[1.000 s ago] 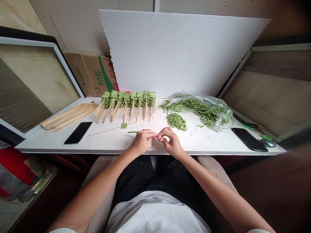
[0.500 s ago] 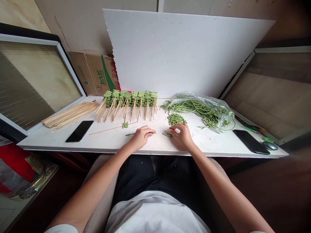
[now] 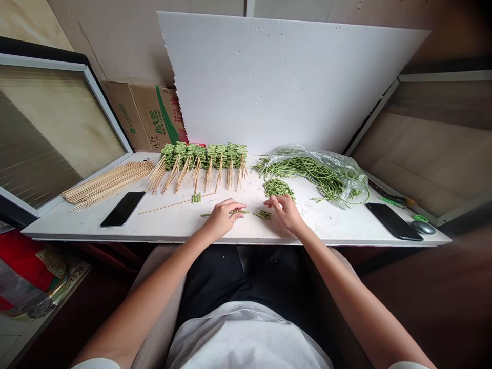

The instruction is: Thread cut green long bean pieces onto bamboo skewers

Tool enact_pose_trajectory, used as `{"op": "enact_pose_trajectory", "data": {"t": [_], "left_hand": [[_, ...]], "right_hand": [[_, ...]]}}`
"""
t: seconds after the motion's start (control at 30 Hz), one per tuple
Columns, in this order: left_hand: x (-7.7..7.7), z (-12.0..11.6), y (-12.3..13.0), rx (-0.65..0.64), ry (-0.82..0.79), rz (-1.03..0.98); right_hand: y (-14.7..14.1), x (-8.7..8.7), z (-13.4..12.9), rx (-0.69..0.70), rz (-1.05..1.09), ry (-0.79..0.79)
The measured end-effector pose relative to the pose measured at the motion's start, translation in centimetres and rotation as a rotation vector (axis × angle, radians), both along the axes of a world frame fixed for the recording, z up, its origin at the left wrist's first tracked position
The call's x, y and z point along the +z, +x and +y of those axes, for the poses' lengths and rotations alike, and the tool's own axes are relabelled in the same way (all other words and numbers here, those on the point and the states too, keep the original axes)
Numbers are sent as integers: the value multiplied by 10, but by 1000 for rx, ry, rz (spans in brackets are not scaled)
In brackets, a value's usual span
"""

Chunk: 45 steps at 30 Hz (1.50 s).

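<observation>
My left hand [image 3: 223, 219] is curled loosely around a long green bean [image 3: 246, 211], whose tip pokes out past the thumb and fingertips. The other end of that bean shows on the table left of the hand. My right hand [image 3: 285, 211] hovers by a small cluster of cut bean pieces [image 3: 263, 214], its fingers apart and nothing visible in them. Behind it lies a heap of short bean pieces [image 3: 279, 188]. Left of my left hand, a bamboo skewer [image 3: 165, 207] bears a few bean pieces [image 3: 196, 198].
Stacked bean skewers [image 3: 203, 156] line the back of the table. Loose bamboo skewers [image 3: 105, 182] and a phone [image 3: 123, 209] lie at left. Long beans [image 3: 307, 169] in a plastic bag [image 3: 346, 169], another phone [image 3: 394, 221] and a grey oval object [image 3: 423, 227] are at right.
My left fingers have loosened from a pinch, and the bean's tip sticks out farther right. My right fingers have lifted slightly away from the cut pieces, which now show more fully.
</observation>
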<state>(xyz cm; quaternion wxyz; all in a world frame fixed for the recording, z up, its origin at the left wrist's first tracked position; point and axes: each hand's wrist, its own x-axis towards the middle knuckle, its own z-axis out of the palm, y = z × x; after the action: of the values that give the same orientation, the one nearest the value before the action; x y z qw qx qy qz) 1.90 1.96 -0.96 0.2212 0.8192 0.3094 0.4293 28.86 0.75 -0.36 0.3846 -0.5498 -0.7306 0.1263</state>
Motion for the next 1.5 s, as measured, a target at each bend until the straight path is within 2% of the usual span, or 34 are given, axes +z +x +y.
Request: {"op": "enact_pose_trajectory", "data": {"t": [0.13, 0.2, 0.3, 0.47, 0.57, 0.67, 0.77, 0.9, 1.07, 1.2, 1.3, 1.37, 1.43, 1.5], "left_hand": [[-2, -3, 4, -6, 41, -25], [-2, -5, 5, -25, 57, -31], [-2, -6, 4, 4, 65, 10], [2, -6, 1, 200, 112, 131], [4, -8, 2, 227, 167, 148], [5, -13, 5, 194, 202, 155], [7, -17, 8, 153, 216, 139], [9, -21, 12, 101, 158, 74], [11, -22, 14, 34, 103, -25], [12, -18, 12, 10, 49, -69], [13, -9, 3, 82, 65, -74], [14, -3, -3, 142, 78, -74], [14, 1, -7, 167, 67, -56], [13, 1, -7, 138, 33, -29]], "right_hand": [[-24, 14, -18, 215, 70, -35], [-36, 16, -24, 262, 78, -29], [-42, 13, -27, 262, 100, -7], [-36, 12, -23, 206, 141, 11], [-36, 14, -24, 226, 113, 87], [-41, 15, -27, 273, 64, 215], [-46, 16, -29, 277, 44, 275], [-49, 13, -30, 244, 61, 273], [-54, 6, -33, 275, 112, 242], [-51, 12, -34, 294, 174, 220], [-38, 20, -28, 242, 246, 195], [-25, 21, -21, 160, 271, 190], [-12, 17, -11, 44, 235, 168], [-2, 8, -3, -89, 144, 135]]}}
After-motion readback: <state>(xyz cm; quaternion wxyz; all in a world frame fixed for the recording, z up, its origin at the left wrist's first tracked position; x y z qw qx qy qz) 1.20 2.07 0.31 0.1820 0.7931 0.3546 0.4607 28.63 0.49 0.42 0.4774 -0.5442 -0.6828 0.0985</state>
